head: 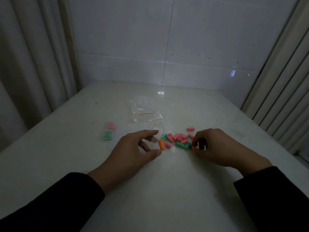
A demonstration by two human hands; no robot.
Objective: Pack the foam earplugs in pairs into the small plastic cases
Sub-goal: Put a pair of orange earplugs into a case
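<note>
Pinching 1 orange earplug (193, 148), the right hand (215, 148) works beside the earplug pile (178, 138). Left hand (133, 148) fingers spread around a clear case (154, 140). White table (167, 190) meets tiled wall (167, 47).

head | head-worn, faces forward-down | close over table (150, 190)
</note>
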